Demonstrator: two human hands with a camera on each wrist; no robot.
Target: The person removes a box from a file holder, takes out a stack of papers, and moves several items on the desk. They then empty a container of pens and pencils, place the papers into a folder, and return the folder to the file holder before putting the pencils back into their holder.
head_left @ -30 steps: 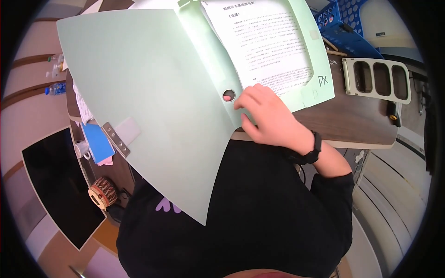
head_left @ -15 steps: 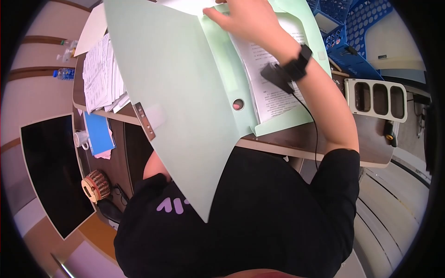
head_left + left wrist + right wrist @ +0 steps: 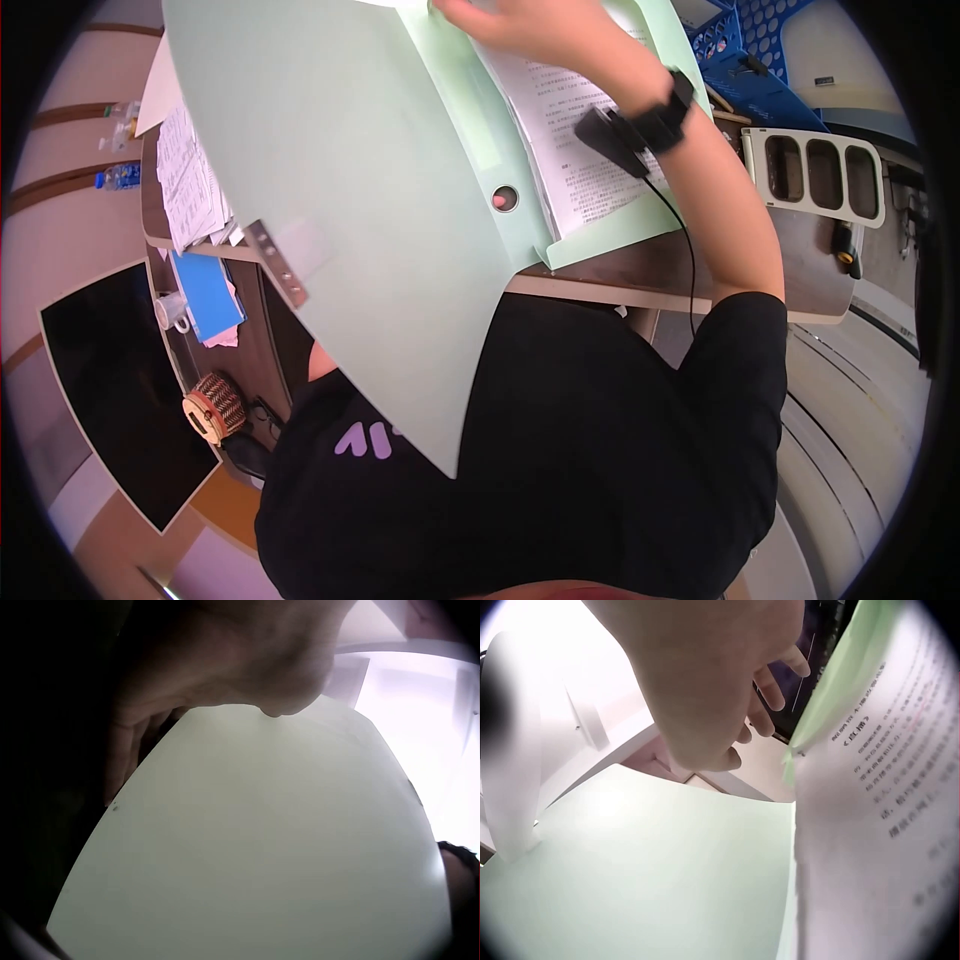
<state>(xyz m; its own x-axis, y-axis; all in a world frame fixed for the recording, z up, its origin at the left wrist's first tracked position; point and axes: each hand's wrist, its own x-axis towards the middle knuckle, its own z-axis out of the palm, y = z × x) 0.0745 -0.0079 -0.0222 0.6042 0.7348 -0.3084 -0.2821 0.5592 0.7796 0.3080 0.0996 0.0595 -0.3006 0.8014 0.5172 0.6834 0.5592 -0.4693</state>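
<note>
A pale green file box [image 3: 330, 180] lies open, its cover spread toward the left with a metal-and-clear-tab fastener [image 3: 277, 262] at its edge. Printed papers [image 3: 590, 190] rest in the right half, partly under flaps. My right hand [image 3: 550, 35] is over the far end of the papers, thumb near the top of the spine. In the right wrist view its fingers [image 3: 761, 720] are loosely bent beyond the top edge, with nothing in them. My left hand [image 3: 225, 660] holds the box from underneath, mostly hidden in the head view. A fingertip [image 3: 499, 202] shows through the spine's ring hole.
A stack of papers [image 3: 190, 185] lies on the desk at the left. Blue perforated baskets [image 3: 760, 90] and a beige three-slot holder [image 3: 820, 175] stand at the right. A white cup [image 3: 171, 311], blue folder [image 3: 207, 295] and woven round box [image 3: 214, 405] are lower left. A cable hangs from my right wrist.
My right hand has moved from the near end of the spine up to the far end of the papers. The near flap now stands away from the papers. The left hand's fingertip remains in the hole.
</note>
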